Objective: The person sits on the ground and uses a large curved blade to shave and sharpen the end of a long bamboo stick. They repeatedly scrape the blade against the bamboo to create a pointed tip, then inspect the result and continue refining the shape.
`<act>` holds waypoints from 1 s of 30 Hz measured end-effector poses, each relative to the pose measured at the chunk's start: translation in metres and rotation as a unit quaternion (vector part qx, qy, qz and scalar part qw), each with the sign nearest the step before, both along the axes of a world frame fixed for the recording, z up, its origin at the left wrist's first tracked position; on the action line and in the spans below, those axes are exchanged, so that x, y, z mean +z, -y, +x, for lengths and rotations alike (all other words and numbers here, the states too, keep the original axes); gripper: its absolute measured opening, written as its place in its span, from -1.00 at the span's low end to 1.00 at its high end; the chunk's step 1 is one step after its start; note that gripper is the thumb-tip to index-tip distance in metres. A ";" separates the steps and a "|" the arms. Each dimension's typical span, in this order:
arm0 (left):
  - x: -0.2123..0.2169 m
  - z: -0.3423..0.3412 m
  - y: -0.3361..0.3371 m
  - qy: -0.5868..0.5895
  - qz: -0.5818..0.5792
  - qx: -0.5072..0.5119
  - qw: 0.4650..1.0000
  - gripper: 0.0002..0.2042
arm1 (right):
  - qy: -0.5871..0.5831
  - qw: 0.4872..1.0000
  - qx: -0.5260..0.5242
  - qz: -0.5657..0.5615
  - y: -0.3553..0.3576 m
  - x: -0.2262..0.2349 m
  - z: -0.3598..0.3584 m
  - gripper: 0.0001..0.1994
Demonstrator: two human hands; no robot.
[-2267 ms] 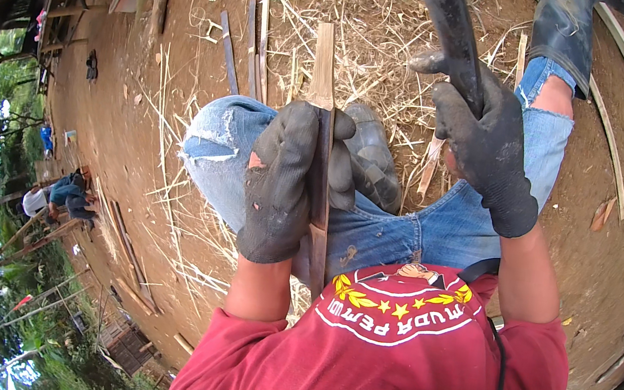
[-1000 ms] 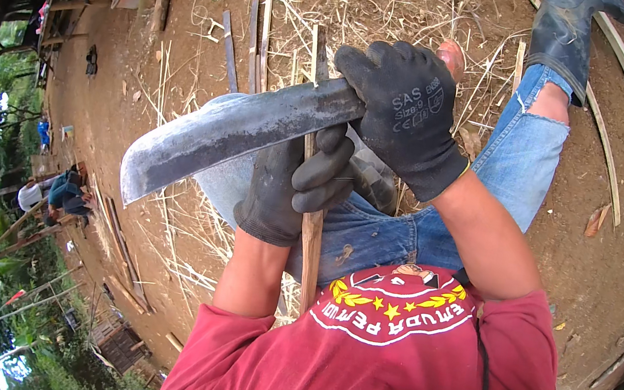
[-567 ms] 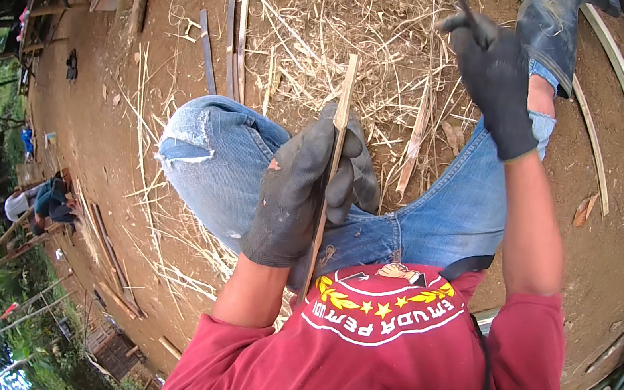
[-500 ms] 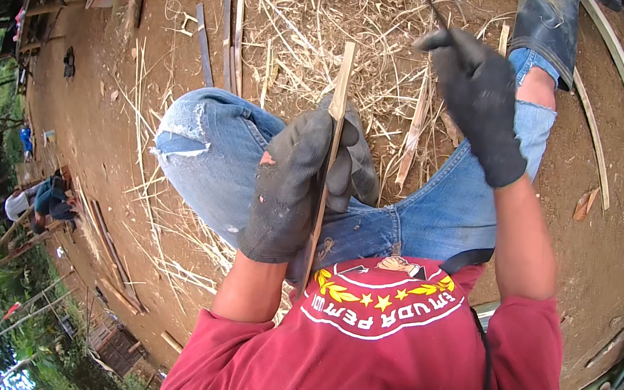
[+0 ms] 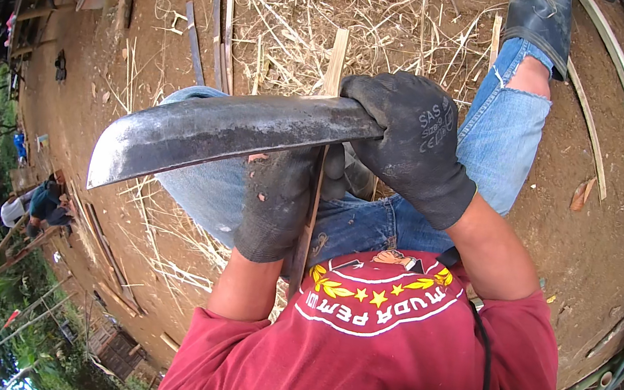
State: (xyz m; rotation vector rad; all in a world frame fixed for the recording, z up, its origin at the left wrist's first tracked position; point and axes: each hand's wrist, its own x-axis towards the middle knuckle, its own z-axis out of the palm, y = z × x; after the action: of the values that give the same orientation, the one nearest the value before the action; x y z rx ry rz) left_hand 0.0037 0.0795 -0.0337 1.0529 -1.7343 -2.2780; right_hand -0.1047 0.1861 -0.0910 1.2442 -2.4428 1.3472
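My right hand (image 5: pixel 417 142), in a dark work glove, is closed on a machete (image 5: pixel 228 134). The handle is hidden inside its fingers. The broad dark blade points left, its bright rounded end beyond my left knee. Below the blade, my gloved left hand (image 5: pixel 277 202) grips a narrow strip of bamboo (image 5: pixel 337 57) held lengthwise, one end pointing away and the other running back against my shirt. The blade crosses over the strip and hides the upper part of the left hand. Whether the edge touches the strip I cannot tell.
Thin shavings (image 5: pixel 386 20) litter the dirt ground ahead of my legs. Several dark slats (image 5: pixel 218 40) lie beyond my left knee. Long split pieces (image 5: pixel 587 127) are on the right, past my boot (image 5: pixel 542 20). Other people (image 5: pixel 43 205) are far off at left.
My right hand has come down and toward me from the upper right, swinging the machete across the bamboo strip. The left hand keeps its grip, shifted slightly.
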 end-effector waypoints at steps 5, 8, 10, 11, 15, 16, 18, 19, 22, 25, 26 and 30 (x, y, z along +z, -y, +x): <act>0.005 0.000 0.003 0.018 0.013 -0.018 1.000 -0.63 | -0.054 0.994 -0.031 0.088 0.003 0.005 -0.007 -0.68; 0.011 -0.004 0.003 0.034 0.025 -0.005 0.999 -0.62 | -0.144 0.985 -0.061 0.074 0.008 0.000 -0.022 -0.76; 0.010 -0.007 0.005 0.034 0.042 0.014 0.998 -0.62 | -0.211 0.973 -0.072 0.064 0.013 -0.005 -0.036 -0.84; 0.009 -0.008 0.006 0.034 0.051 0.024 0.998 -0.62 | -0.221 0.970 -0.080 0.058 0.015 -0.008 -0.043 -0.84; 0.004 0.019 0.013 -0.074 0.208 -0.071 0.973 -0.65 | -0.296 0.887 -0.298 0.194 0.005 -0.069 -0.127 -0.89; 0.005 0.026 0.010 -0.054 0.207 -0.083 0.973 -0.63 | -0.203 0.842 -0.280 0.414 -0.024 -0.080 -0.181 -0.78; 0.006 0.032 0.011 -0.014 0.194 -0.103 0.976 -0.57 | -0.238 0.870 -0.209 0.378 -0.093 -0.095 -0.243 -0.73; 0.001 0.017 0.013 -0.036 0.173 -0.083 0.981 -0.58 | -0.169 0.910 -0.269 0.266 -0.082 -0.077 -0.229 -0.71; 0.003 0.003 0.006 -0.029 0.144 -0.033 0.989 -0.66 | 0.135 0.963 -0.226 0.053 -0.065 -0.036 -0.174 -0.77; 0.010 -0.006 0.003 -0.008 0.078 0.015 0.997 -0.74 | 0.251 0.958 -0.136 0.008 -0.040 -0.004 -0.105 -0.75; 0.012 -0.008 0.004 -0.023 0.099 0.030 0.994 -0.79 | 0.280 0.953 -0.112 -0.033 -0.034 -0.006 -0.087 -0.77; 0.010 -0.009 0.009 -0.028 0.040 0.034 0.998 -0.77 | 0.295 0.953 -0.044 -0.056 -0.016 -0.012 -0.030 -0.82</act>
State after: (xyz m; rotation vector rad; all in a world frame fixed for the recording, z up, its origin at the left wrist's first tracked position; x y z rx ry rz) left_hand -0.0050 0.0704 -0.0236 1.0343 -1.5752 -2.3288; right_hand -0.1343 0.2023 -0.1032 0.7685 -2.6757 2.0316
